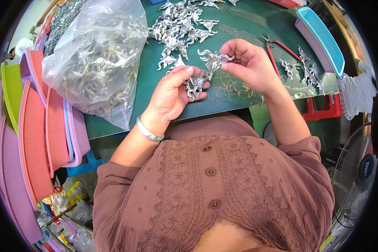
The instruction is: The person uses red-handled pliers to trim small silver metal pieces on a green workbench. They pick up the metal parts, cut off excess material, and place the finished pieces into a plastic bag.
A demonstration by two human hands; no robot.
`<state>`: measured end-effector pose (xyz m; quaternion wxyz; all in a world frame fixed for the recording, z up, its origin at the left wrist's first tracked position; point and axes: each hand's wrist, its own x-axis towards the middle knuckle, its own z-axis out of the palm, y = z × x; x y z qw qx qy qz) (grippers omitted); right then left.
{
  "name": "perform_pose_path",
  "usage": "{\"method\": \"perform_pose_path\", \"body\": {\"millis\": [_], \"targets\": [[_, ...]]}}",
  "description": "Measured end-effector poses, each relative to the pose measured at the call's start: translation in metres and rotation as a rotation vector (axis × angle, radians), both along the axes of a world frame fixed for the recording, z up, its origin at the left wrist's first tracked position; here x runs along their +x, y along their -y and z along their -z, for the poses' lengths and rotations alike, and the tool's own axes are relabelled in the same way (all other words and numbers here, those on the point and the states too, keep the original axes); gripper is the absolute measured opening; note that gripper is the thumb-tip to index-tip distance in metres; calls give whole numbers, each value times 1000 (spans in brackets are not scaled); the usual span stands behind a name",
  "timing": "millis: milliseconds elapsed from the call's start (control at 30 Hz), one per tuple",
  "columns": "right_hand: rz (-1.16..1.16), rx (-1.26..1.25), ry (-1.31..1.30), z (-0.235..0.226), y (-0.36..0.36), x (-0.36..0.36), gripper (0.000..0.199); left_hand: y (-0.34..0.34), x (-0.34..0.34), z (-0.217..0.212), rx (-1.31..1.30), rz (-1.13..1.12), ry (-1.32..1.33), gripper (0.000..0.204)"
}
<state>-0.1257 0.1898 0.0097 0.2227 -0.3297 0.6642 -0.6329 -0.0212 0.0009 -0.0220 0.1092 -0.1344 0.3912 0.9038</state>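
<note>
- Holding a small silver metal casting, the left hand has its grip closed around it: the thumb presses on top and the curled fingers support it from below.
- The right hand has a narrow grip, thumb and fingertips pinching a second silver casting by its side.
- Both castings look shiny and grey, with thin curled arms that stick out; the two pieces touch each other between the hands.
- They are held just above the green table, near the middle of its front edge.
- A heap of similar castings lies toward the far edge, and a clear plastic bag full of them sits at the left side.
- Red-handled pliers lie toward the right edge.
</note>
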Motion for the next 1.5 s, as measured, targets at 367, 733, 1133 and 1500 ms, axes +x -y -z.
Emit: {"method": "perform_pose_path", "body": {"millis": [367, 733, 1133, 1500], "targets": [[-52, -126, -12, 3, 7, 10, 22, -11, -2, -9, 204, 210, 16, 44], [-49, -48, -478, -10, 14, 13, 19, -2, 5, -7, 345, 204, -38, 31], [95, 316, -489, 11, 20, -44, 22, 136, -9, -178, -699, -480, -770, 15], [104, 484, -963, 25, 53, -78, 29, 188, -21, -181, -1796, -240, -120, 25]]}}
